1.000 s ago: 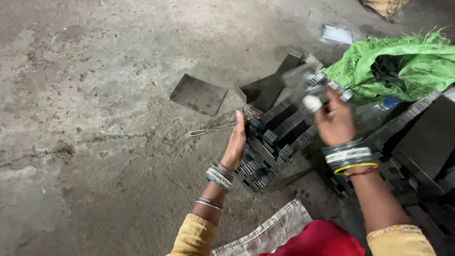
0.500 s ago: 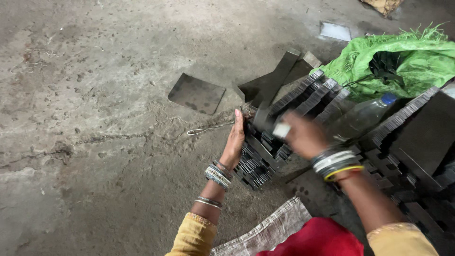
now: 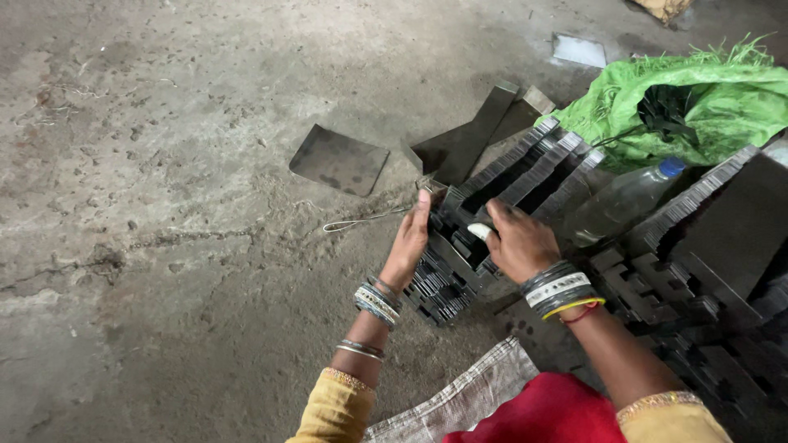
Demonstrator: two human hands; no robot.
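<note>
A long stack of thin dark metal plates (image 3: pixel 501 197) lies on the concrete floor, running from near centre toward the upper right. My left hand (image 3: pixel 410 243) rests flat against the stack's near left side, fingers pointing up. My right hand (image 3: pixel 515 239) sits on top of the stack's near end, fingers curled round a small white object (image 3: pixel 478 231) and pressing among the plates. Both wrists wear several bangles.
A loose flat metal sheet (image 3: pixel 339 159) lies on the floor at left of the stack, with a bent wire (image 3: pixel 361 220) beside it. A clear plastic bottle (image 3: pixel 621 202) and a green sack (image 3: pixel 698 94) lie at right. More stacked plates (image 3: pixel 714 271) fill the right side.
My right hand, raised above the stack with the white object a second ago, has come down left onto the near end of the stack. My left hand has stayed put.
</note>
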